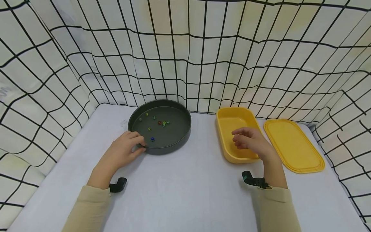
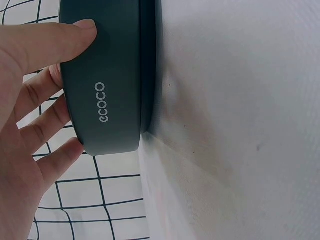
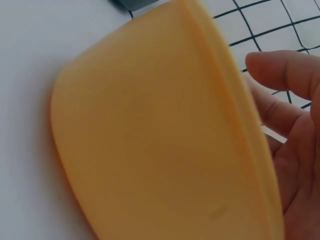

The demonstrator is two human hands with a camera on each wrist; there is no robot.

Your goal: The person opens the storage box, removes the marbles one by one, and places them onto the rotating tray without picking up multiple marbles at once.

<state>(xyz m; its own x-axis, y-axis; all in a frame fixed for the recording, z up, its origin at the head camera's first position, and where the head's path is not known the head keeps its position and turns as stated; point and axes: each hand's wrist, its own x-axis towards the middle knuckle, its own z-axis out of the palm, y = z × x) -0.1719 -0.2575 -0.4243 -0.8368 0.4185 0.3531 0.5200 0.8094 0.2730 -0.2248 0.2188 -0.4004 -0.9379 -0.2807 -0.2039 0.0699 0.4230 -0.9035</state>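
A dark green round tray [image 1: 176,141] with "ecoco" lettering on its outer wall [image 2: 115,100] lies on the table at centre left. Several small glass marbles [image 1: 152,139] are scattered inside it, one blue, others green, yellowish and reddish. My left hand [image 1: 124,148] grips the tray's near-left rim, thumb on the outer wall, other fingers over the edge. Above the yellow rectangular container [image 1: 229,151] hovers my right hand [image 1: 252,141], fingers loosely bent and nothing visible between them. In the right wrist view the container's wall [image 3: 150,125] hides part of that hand.
A yellow lid [image 1: 294,146] lies flat on the table to the right of the container. White walls covered with black netting [image 1: 188,61] close off the back and both sides. The white tabletop [image 1: 179,193] stretches in front of the tray and container.
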